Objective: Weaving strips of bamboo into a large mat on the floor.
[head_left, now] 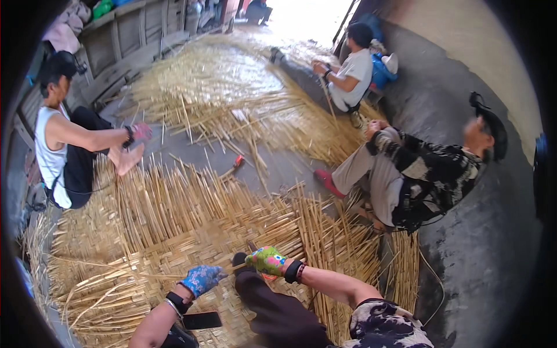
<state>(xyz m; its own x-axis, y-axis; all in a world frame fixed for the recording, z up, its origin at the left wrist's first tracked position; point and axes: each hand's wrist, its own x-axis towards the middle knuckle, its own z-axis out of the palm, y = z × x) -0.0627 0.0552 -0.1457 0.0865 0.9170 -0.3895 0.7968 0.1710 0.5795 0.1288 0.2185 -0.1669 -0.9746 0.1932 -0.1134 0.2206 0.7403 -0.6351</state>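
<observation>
My left hand (203,279), in a blue flowered glove, is closed on a pale reed strip (237,267) that spans the short gap to my other hand. On the left the strip seems to trail out over the mat. Closed around its other end is my right hand (267,260), in a green flowered glove; a small dark piece sticks up beside its fingers, too blurred to name. Both hands hover just above a large woven reed mat (191,256), next to my dark-trousered leg (278,307). Loose reed ends fringe the mat's far side.
One person (58,133) squats at the mat's far left; another in patterned black (429,174) sits at right. A third (354,72) sits beyond, by a second reed mat (203,75). A red-handled tool (238,161) lies between mats. A phone (202,321) lies near my left wrist.
</observation>
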